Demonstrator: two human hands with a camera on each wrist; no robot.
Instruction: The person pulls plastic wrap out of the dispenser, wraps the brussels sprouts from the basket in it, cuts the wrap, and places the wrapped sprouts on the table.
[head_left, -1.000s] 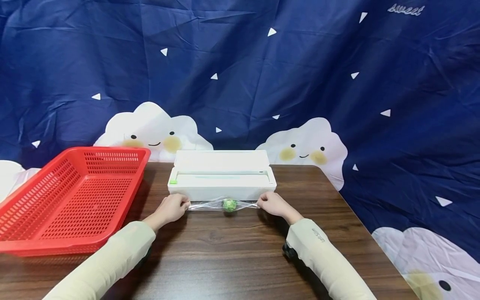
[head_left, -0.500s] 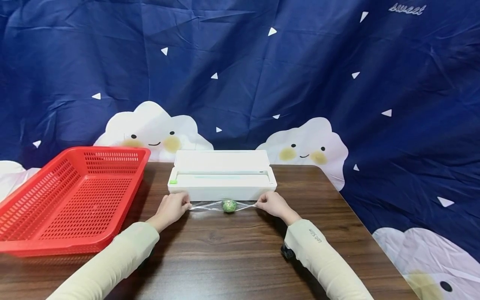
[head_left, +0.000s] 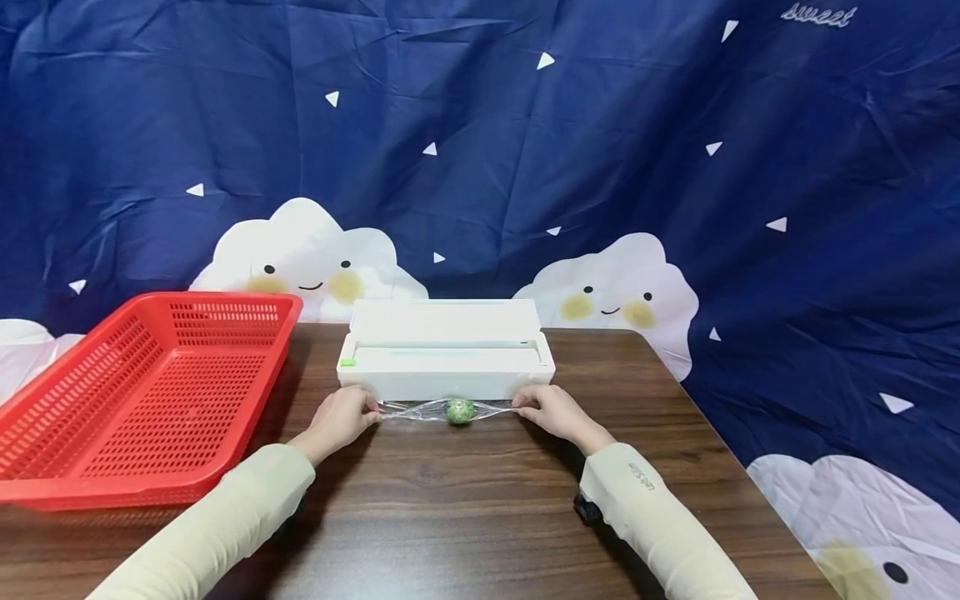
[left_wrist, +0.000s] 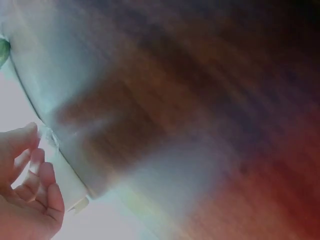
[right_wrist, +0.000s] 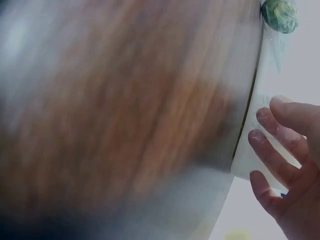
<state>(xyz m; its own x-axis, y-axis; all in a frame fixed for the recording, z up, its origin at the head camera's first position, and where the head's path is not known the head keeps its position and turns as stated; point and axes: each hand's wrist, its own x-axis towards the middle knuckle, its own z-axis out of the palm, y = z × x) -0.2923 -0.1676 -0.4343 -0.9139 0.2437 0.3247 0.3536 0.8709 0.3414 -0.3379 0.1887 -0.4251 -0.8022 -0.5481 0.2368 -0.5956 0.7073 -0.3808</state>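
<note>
A small round green vegetable, like a Brussels sprout (head_left: 460, 411), sits wrapped in clear cling film (head_left: 423, 411) close in front of a white cling film dispenser (head_left: 446, 385). The film stretches out to both sides of it as a narrow twisted strip. My left hand (head_left: 343, 421) pinches the left end between thumb and fingertips; in the left wrist view its other fingers curl loosely. At the opposite end, my right hand (head_left: 553, 411) pinches the film at its thumb tip, its other fingers (right_wrist: 272, 155) spread apart in the right wrist view.
The dispenser's lid (head_left: 446, 319) stands raised at the back, and a green slider (head_left: 347, 362) is at its left end. A red perforated basket (head_left: 180, 400) occupies the left of the brown wooden table (head_left: 442, 508). Behind hangs a blue cloth (head_left: 480, 125) with clouds.
The wide, loose film has drawn together into thinner twisted strips beside the green vegetable. Both hands stay near the same places, with the right hand's fingers shifting slightly.
</note>
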